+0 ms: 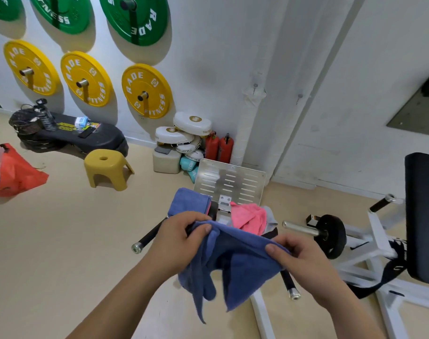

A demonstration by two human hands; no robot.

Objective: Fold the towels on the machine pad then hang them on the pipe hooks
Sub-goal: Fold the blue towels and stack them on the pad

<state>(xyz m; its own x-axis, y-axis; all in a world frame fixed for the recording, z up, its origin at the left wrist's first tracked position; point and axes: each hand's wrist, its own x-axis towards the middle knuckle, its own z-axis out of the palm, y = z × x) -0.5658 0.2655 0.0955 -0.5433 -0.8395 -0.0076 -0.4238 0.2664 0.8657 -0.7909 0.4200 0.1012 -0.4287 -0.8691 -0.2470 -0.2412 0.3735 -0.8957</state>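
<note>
Pinching the upper edge of a limp blue microfibre towel [235, 263], our left hand [181, 237] has its thumb on top and its fingers curled beneath the cloth. Our right hand [304, 255] grips the same edge further along, thumb pressed onto the fabric. Between the two hands the edge sags a little. The rest of the towel hangs in loose, uneven folds in mid-air, with one corner trailing lowest.

Just beyond our left hand we see a second blue towel [189, 201], draped in a smoother, doubled shape over the machine. Beside it a crumpled pink towel [249, 216] lies in a heap, with a grey cloth [271, 217] showing at its right edge. What they rest on is mostly hidden by the cloth itself. Behind them a slotted silver metal plate [230, 182] tilts up.

Black roller bars with chrome end caps [147, 237] stick out to either side below our hands. To the right we see the white steel machine frame [379, 241], a black weight disc [331, 237] on its peg and a black upholstered pad [422, 216].

Further off, a wrapped white pipe [250, 106] runs up the wall with a small metal hook [255, 86] on it. Two red fire extinguishers [219, 146] stand at its foot. A yellow plastic stool [107, 167] and a red plastic bag [12, 172] sit on the beige floor to the left. Yellow weight plates [147, 90] hang on the wall above them.
</note>
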